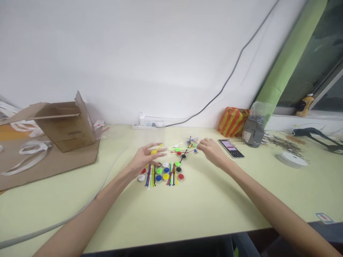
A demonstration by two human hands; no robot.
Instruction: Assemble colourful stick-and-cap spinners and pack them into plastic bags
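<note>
Bent over the small coloured parts, my left hand [146, 157] has a yellow spinner [154, 152] with a pointer between its thumb and fingers. Just below it lie round discs in several colours, among them a blue disc [159, 178] and a red disc [181, 177]. Bundles of coloured arrow pointers [151, 175] lie between the discs. My right hand [210, 150] is closed, fingertips together; anything in them is too small to make out. A loose pile of small pointers [192, 142] lies left of it. Assembled spinners, one with a black arrow [183, 156], sit between my hands.
An open cardboard box [64, 128] stands at the left. A phone [230, 148], a striped bag [232, 121] and a grey plastic-wrapped container [253, 130] are on the right, near a white reel [292, 159]. A power strip [147, 123] lies against the wall; a cable [66, 222] crosses the left side.
</note>
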